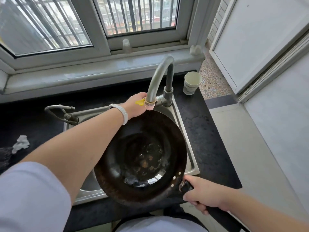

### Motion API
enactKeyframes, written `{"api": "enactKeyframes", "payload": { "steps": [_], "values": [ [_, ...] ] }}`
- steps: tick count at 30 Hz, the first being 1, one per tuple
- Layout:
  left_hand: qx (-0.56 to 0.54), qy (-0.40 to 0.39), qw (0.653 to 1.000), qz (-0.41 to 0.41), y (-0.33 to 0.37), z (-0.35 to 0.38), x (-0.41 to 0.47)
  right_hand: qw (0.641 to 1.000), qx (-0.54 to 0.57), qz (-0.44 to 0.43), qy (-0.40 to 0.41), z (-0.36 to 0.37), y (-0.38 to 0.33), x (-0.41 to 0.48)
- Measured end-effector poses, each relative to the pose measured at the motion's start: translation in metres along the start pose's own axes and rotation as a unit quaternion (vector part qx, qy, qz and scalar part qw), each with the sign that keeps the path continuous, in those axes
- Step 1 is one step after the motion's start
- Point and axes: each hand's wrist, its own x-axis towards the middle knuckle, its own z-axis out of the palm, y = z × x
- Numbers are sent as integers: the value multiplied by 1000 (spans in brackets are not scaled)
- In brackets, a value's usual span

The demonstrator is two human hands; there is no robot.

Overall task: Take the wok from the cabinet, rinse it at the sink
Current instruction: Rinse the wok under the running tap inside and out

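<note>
- Wok (142, 158): dark, round, held over the steel sink (187, 131), covering most of the basin. Bowl faces up. Brown spots and a little pooled water lie at the bottom. Three pale rivets sit on the near right rim, where the handle joins.
- Right hand (202, 193): fingers wrapped around the black wok handle (185, 185), at the near right corner of the sink. Firm closed grip, carrying the wok.
- Left hand (136, 106): arm stretched across the wok to the gooseneck faucet (158, 79). The hand is at the spout end, where a yellow tab (139, 102) and a pinkish nozzle fitting (149, 104) sit. Fingers are hidden behind the spout; cannot tell whether they clasp anything. White wristband (122, 113) on this wrist.
- No water stream visible from the spout.
- Countertop (209, 139): dark. Paper cup (192, 82) stands upright at the back right corner, just beside the faucet base. Crumpled grey rag (20, 144) lies on the left, well apart from the sink.
- Second, smaller tap (66, 113) at the back left edge of the sink.
- Barred window (100, 22) behind the sink.
</note>
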Motion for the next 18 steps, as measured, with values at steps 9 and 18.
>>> {"api": "enactKeyframes", "payload": {
  "steps": [9, 18],
  "values": [
    [40, 15, 999, 22, 7, 15, 14, 999, 33, 8, 0, 2, 3, 7],
    [82, 23, 996, 38, -3, 15, 24, 999, 43, 6, -2, -1, 6, 9]
  ]
}}
